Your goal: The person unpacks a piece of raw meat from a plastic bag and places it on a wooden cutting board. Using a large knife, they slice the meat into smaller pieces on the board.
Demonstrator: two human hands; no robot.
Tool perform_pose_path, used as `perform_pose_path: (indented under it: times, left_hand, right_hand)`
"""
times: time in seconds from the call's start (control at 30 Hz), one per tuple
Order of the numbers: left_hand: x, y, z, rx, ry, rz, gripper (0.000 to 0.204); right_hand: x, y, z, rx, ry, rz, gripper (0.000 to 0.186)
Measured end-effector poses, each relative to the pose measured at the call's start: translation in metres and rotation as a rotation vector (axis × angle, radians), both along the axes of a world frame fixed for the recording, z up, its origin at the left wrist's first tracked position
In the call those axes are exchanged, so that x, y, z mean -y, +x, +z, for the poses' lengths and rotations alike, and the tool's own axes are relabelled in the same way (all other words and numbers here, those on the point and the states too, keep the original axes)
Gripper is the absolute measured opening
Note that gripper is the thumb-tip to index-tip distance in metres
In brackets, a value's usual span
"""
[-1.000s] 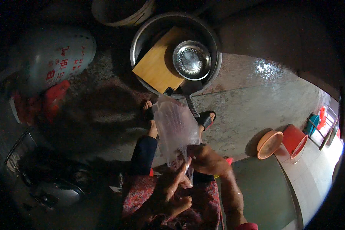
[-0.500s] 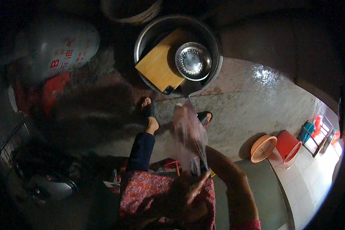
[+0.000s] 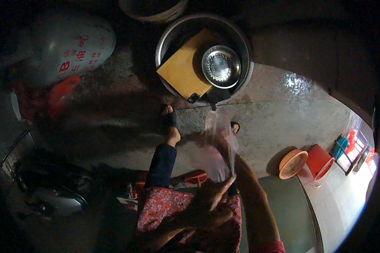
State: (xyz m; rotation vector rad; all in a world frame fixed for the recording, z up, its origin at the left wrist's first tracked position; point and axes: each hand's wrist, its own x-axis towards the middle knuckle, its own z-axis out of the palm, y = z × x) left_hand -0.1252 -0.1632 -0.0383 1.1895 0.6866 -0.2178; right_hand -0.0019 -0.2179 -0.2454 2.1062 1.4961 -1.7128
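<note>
A thin clear plastic bag point(image 3: 215, 162) hangs over my lap, in front of my knees. My left hand point(image 3: 211, 198) pinches its near edge with thumb and fingers. My right forearm reaches forward along the bag's right side, and my right hand point(image 3: 224, 141) shows dimly through the film, seemingly inside the bag. Its fingers are veiled and blurred. Just beyond the bag stands a large metal basin point(image 3: 161, 44). A wooden cutting board point(image 3: 183, 67) leans in it beside a shiny steel bowl point(image 3: 221, 67). A dark flat piece point(image 3: 218, 95) lies at the basin's near rim.
A grey gas cylinder point(image 3: 78, 46) lies at the far left, with red material point(image 3: 63, 92) below it. To the right are an orange basin point(image 3: 293, 163), a red bucket point(image 3: 320, 162) and a teal container point(image 3: 340, 147). Another round vessel point(image 3: 156, 17) stands behind the metal basin.
The bag has widened and billowed to the left over my lap. My left hand still pinches its edge. The whole scene has shifted slightly right as the view turned.
</note>
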Motion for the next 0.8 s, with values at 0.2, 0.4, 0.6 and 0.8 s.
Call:
perform_pose_path:
  times: [0.2,0.4,0.6,0.8]
  left_hand:
    - [-0.008,0.015,0.008,-0.058,-0.274,0.120,0.092]
    - [-0.009,0.010,0.007,-0.046,-0.227,0.193,0.094]
    - [-0.001,0.005,0.007,0.000,-0.170,0.221,0.098]
    - [-0.017,0.008,0.008,0.058,-0.038,0.196,0.090]
  right_hand:
    - [0.001,0.003,0.045,-0.075,0.005,-0.021,0.039]
    - [-0.001,0.005,0.062,-0.085,0.008,-0.019,0.042]
    - [-0.009,0.010,0.070,-0.096,0.022,-0.009,0.045]
    - [-0.017,0.010,0.074,-0.125,0.024,0.041,0.048]
